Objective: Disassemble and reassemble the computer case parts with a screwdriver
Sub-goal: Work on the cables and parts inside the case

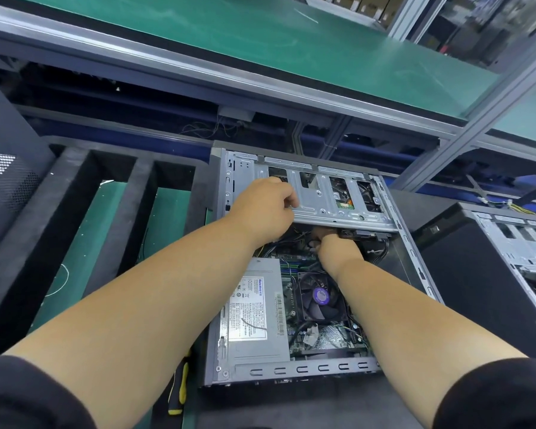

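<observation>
An open computer case (415, 261) lies on its side in front of me, showing a grey power supply (254, 320), a CPU fan (321, 297) and the motherboard. A silver drive cage (331, 196) spans the far end. My left hand (265, 209) grips the cage's near left edge, fingers curled round the metal. My right hand (334, 246) reaches under the cage among the cables; its fingertips are hidden, near a black connector (358, 234). A yellow-and-black screwdriver (178, 388) lies on the mat left of the case, partly hidden under my left arm.
Black foam rails (59, 212) lie on the green mat at left. A dark case panel (3, 168) stands at far left. A second open case (508, 243) sits to the right. An aluminium shelf frame (260, 72) runs across behind.
</observation>
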### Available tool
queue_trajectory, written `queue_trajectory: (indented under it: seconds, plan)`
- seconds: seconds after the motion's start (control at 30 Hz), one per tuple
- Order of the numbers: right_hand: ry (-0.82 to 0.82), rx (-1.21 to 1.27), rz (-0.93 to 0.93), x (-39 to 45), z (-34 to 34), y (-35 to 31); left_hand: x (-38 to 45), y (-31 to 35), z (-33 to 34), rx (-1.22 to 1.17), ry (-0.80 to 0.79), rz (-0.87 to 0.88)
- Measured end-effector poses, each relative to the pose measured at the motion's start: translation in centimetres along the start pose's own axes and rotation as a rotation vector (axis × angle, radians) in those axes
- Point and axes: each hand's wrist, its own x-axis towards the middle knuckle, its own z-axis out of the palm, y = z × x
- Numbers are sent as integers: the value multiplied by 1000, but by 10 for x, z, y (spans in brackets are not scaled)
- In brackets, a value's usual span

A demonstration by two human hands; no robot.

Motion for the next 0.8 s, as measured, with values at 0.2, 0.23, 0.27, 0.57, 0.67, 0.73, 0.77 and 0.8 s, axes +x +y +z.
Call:
queue_trajectory:
  seconds: [0.2,0.23,0.27,0.57,0.67,0.73,0.77,0.8]
  plan:
    - [4,-51,-34,2,2,1,0,-1,1,-2,-1,5]
    - [9,-37,-27,3,2,0,1,-1,1,-1,-3,8]
    - [16,-17,-22,4,2,0,1,-1,1,1,-4,9]
    - [-37,66,4,8,0,-3,1,-3,1,19,-5,18]
    - [-33,22,-26,7,1,-3,1,-3,2,23,-2,19]
    - [-16,27,-32,7,1,-3,1,-3,2,18,-6,16]
    - [-16,20,-35,7,1,-2,2,-2,2,16,-7,15]
    - [-25,4,-36,8,2,-2,2,-2,2,17,-7,15]
